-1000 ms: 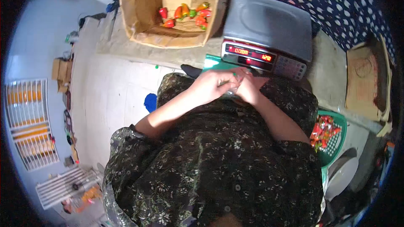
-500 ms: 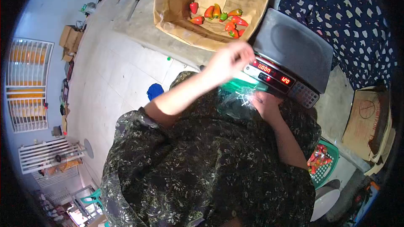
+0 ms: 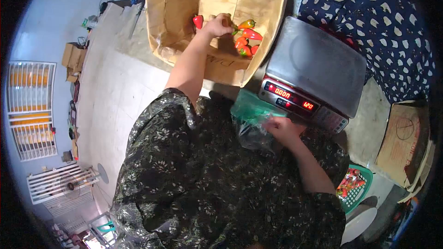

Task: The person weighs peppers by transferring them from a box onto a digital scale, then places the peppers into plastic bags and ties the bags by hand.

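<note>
Inside the cardboard box (image 3: 217,69), my left hand (image 3: 218,25) reaches down among the peppers with curled fingers. Whatever lies under its fingertips is hidden. A red pepper (image 3: 198,21) is just left of it; an orange-green pepper (image 3: 247,24) and several red ones (image 3: 252,34) lie to its right. My right hand (image 3: 284,130) pinches the edge of a clear plastic bag (image 3: 253,133) in front of my body. Green plastic (image 3: 254,103) shows at the bag's upper part. Beside that hand stands a digital scale (image 3: 318,64) with a bare plate and lit red digits.
A green basket (image 3: 367,182) of wrapped red pieces sits low on the right, near a white round item (image 3: 360,226). Flattened cardboard (image 3: 399,133) leans at the far right. Dark patterned cloth (image 3: 374,23) drapes behind the scale. White window bars (image 3: 32,110) are at left.
My left hand has moved from beside the scale display up and left into the box, covering some peppers. My right hand stays at the plastic bag. The view has shifted slightly.
</note>
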